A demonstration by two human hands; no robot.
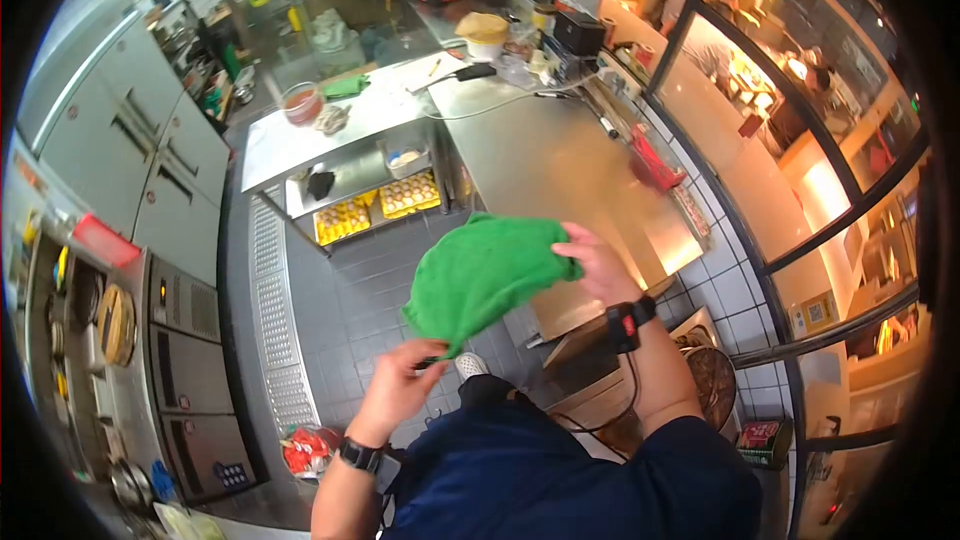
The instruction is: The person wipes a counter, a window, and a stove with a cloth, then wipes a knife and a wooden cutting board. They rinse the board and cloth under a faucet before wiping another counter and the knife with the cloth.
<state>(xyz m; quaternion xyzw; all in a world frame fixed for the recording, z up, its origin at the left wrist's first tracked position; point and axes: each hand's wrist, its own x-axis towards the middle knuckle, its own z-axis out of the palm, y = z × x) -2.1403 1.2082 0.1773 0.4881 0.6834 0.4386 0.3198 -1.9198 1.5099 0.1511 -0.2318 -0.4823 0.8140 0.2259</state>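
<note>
A green cloth [488, 275] is stretched between my two hands in the middle of the view, above the tiled floor and beside the steel counter. My left hand [402, 382] is closed on its lower left corner. At the cloth's right end, my right hand [597, 262] grips the edge between thumb and fingers. The cloth bulges and sags a little, hiding part of the floor and the counter's near left edge. The steel counter [560, 160] is just past my right hand.
A steel worktable [265, 150] stands ahead, with yellow trays of eggs [410, 195] on its lower shelf. A red container [302, 103] sits on top. Refrigerator doors [120, 110] line the left. A bin with red-and-white contents [308, 452] is at lower left. Glass panes line the right.
</note>
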